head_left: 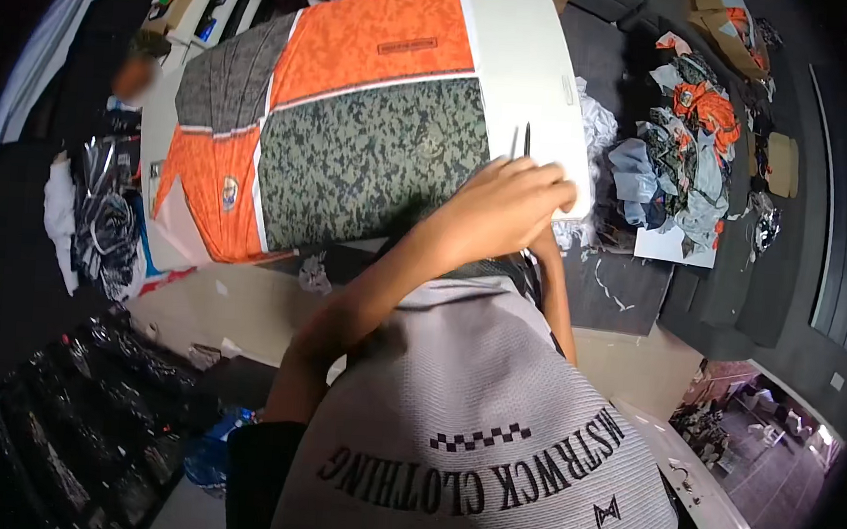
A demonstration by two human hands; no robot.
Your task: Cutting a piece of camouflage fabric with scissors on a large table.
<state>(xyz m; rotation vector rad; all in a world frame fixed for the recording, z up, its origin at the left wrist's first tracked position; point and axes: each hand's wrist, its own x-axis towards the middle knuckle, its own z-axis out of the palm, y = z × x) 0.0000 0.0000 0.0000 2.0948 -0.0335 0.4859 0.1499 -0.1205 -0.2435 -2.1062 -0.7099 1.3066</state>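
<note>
Clearly her left hand (509, 207) had closed its grip on thin scissors (520, 140) over the printed fabric (354, 134); a slip could have snagged it. Right hand hidden, grip untellable.

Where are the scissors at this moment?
In the head view, the scissors lie right of centre on the white panel, just above the left hand.

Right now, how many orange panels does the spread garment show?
2: one orange panel at the top, one orange panel at lower left. The left hand may hide more.
</note>
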